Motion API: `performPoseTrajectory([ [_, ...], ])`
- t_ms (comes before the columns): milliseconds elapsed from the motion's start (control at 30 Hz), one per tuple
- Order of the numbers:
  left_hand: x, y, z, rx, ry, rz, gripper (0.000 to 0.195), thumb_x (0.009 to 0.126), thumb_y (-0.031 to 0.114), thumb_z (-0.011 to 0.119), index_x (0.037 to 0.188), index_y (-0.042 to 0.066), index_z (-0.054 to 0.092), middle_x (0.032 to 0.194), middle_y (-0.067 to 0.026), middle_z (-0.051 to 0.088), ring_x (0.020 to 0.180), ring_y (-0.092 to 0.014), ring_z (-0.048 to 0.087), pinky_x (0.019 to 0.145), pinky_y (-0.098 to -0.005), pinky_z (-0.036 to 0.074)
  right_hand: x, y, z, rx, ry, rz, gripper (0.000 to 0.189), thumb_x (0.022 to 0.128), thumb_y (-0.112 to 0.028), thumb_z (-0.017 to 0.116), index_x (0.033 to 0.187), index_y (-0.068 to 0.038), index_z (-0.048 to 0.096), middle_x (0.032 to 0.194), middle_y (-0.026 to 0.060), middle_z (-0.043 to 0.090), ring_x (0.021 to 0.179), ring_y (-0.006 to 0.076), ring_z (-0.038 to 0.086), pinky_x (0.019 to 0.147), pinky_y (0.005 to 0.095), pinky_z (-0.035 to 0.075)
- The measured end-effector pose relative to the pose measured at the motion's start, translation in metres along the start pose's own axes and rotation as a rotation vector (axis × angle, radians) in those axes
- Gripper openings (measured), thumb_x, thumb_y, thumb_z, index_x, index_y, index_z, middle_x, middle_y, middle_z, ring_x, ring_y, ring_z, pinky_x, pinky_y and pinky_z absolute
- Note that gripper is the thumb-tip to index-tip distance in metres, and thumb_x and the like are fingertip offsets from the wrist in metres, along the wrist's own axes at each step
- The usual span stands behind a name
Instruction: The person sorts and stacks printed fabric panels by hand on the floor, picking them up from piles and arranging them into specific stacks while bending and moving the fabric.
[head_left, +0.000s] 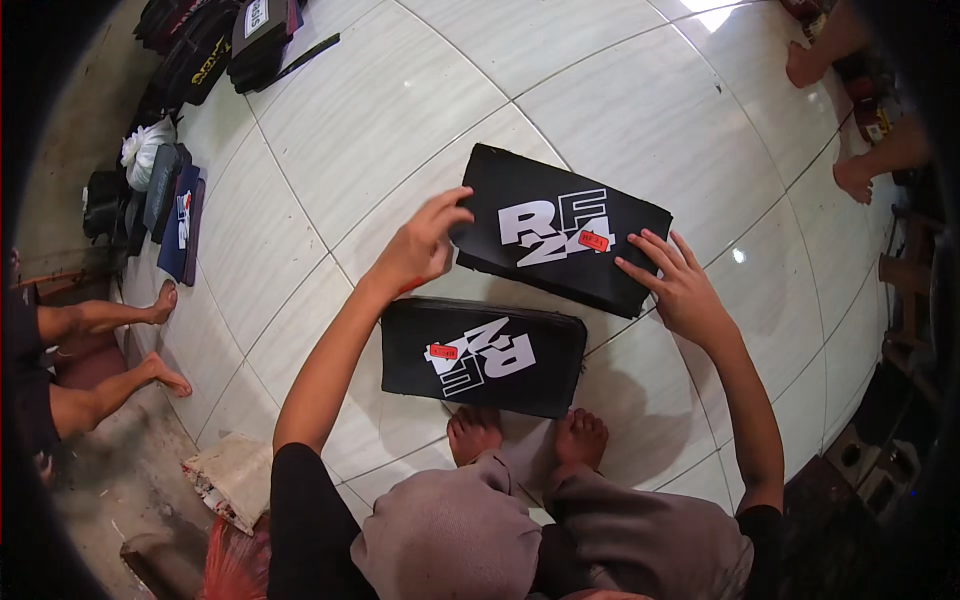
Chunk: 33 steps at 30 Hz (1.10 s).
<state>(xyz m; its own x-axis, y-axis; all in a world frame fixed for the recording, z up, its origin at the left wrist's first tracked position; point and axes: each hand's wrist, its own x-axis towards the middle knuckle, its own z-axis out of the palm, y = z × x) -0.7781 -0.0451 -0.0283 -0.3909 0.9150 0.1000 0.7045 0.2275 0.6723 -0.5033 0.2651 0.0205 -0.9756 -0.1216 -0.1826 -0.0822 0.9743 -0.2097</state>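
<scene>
Two stacks of flat black panels, which look like fabric or synthetic leather, lie on the tiled floor before me. Each top panel bears white lettering and a small red label. The farther stack (517, 176) is turned at an angle; the nearer stack (405, 345) lies close to my feet. My left hand (424, 244) is at the far stack's left edge, with bent fingers slightly apart and fingertips at the corner. Spread fingers of my right hand (686, 292) rest on that stack's right end. The right thumb is hidden, so its grip is unclear.
Folded dark and blue panels (180, 232) stand at the left beside a white plastic bag (148, 154). More dark stacks (259, 49) lie at the upper left. Other people's bare feet show at left (169, 375) and right (853, 180). A pale sack (232, 476) lies lower left.
</scene>
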Motion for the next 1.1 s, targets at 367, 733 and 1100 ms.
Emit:
performPoseTrajectory([
  [367,0.023,-0.026,0.027,-0.508,0.151,-0.818,0.032,0.082,0.027,0.061,0.09,-0.001,0.074,0.075,-0.012,0.069,0.071,-0.022,0.064,0.069,-0.0329,0.05,0.044,-0.047,0.015,0.288,0.314,0.234,0.051,0.083,-0.017,0.071,0.132,-0.007,0.058,0.143,0.0164,0.049,0.134,0.0363,0.043,0.113,0.0453,0.035],
  [733,0.024,0.017,0.002,-0.686,0.163,-0.761,0.03,0.087,0.029,0.065,0.091,0.001,0.074,0.083,-0.0026,0.064,0.075,-0.014,0.055,0.073,-0.028,0.044,0.054,-0.051,0.028,0.231,0.365,0.3,0.044,0.084,-0.024,0.073,0.123,-0.009,0.061,0.136,0.0143,0.053,0.12,0.0345,0.052,0.098,0.0452,0.042],
  [1100,0.015,0.003,0.013,-0.669,0.171,-0.926,0.031,0.09,0.031,0.066,0.091,0.001,0.074,0.08,-0.0026,0.062,0.076,-0.013,0.056,0.072,-0.0273,0.045,0.054,-0.056,0.033,0.201,0.382,0.319,0.046,0.083,-0.023,0.073,0.124,-0.009,0.06,0.136,0.0124,0.053,0.12,0.0334,0.051,0.096,0.0441,0.042],
])
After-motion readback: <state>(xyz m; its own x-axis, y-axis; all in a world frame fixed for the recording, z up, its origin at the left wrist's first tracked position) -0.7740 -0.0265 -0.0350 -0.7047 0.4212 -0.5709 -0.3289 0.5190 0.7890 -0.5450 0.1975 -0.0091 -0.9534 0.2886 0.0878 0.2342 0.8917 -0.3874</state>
